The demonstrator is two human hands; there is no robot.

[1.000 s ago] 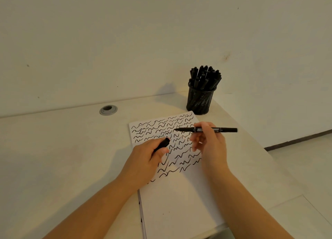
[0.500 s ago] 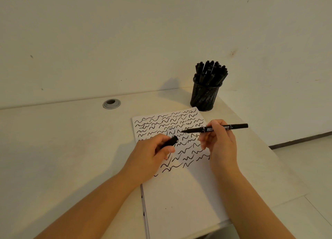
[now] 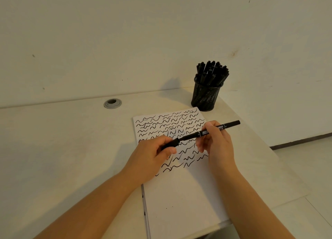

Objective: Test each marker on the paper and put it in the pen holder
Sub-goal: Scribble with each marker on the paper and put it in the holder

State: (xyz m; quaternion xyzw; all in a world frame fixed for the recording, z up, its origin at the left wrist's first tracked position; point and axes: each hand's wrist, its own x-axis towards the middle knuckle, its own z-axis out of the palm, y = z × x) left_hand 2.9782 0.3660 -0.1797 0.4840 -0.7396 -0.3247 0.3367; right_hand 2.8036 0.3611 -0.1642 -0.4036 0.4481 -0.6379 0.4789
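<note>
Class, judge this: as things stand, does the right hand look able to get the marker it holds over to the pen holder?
Probably yes. The right hand grips the marker, and bare desk lies between it and the pen holder. The holder looks crowded.

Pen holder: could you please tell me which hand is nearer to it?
Right. The right hand is just below the pen holder; the left hand is farther down-left.

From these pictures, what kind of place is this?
Probably an office or study desk: a pale desk with a cable hole, a mesh pen holder full of markers, against a bare wall.
</note>
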